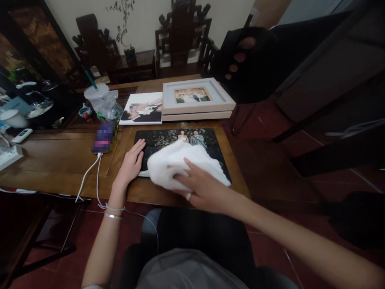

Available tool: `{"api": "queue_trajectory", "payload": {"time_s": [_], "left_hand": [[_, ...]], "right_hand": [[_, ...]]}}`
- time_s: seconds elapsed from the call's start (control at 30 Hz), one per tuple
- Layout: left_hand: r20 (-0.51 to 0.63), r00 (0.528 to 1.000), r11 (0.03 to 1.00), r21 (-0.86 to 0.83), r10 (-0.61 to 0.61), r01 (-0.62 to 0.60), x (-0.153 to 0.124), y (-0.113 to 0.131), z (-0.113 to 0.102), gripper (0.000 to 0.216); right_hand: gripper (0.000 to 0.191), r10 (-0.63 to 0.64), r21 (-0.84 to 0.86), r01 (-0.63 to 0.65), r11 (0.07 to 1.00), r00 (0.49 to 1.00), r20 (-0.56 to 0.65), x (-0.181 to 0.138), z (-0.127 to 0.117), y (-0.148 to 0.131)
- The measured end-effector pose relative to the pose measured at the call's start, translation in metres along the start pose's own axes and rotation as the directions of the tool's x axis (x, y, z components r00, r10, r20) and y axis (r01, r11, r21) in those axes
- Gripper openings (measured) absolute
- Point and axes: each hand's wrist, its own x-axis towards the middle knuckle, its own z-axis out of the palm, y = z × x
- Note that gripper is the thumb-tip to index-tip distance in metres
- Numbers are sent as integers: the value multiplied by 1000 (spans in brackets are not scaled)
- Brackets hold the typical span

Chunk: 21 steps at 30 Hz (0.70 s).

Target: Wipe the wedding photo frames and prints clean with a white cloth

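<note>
A dark wedding photo panel [165, 138] lies flat near the table's front edge, with two people pictured on it. My left hand [132, 161] rests along the panel's left edge, fingers stretched out and holding nothing. In my right hand [197, 182] is a bunched white cloth [180, 158], gripped with the fingers partly sunk into it. The cloth covers much of the panel's lower middle and right, so that part of the picture is hidden. A ring shows on one right finger.
Behind the panel sit a white-edged photo panel [144, 108] and stacked pale picture frames [198, 94]. To the left on the wooden table [60, 160] are a phone [104, 136] with a white cable, a plastic cup with a straw [98, 94], a power strip [10, 157] and tea things.
</note>
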Motion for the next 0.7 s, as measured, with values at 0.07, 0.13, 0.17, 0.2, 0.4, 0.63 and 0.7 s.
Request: {"api": "queue_trajectory", "payload": {"time_s": [0.07,0.13,0.17,0.2,0.4,0.63,0.7], "left_hand": [[4,1000,1000,2,2,-2,0,-1,0,42],[6,1000,1000,4,7,-7,0,-2,0,42],[7,1000,1000,4,8,-8,0,-2,0,42],[8,1000,1000,4,9,-9,0,-2,0,42],[11,1000,1000,11,11,-11,0,-3,0,42],[8,1000,1000,5,-5,5,0,0,1,42],[6,1000,1000,-6,-9,9,0,1,0,42]], "right_hand": [[32,106,-25,-107,994,994,-19,28,-10,20],[37,219,-55,-223,973,973,-75,57,-20,43],[39,238,-55,-246,968,964,-120,70,-25,54],[40,249,-38,-258,965,955,-162,82,-29,64],[34,233,-54,-253,966,942,-243,105,-28,73],[45,34,-94,-36,995,999,-18,27,18,-9],[47,-42,-41,44,998,998,43,9,21,-26]]}}
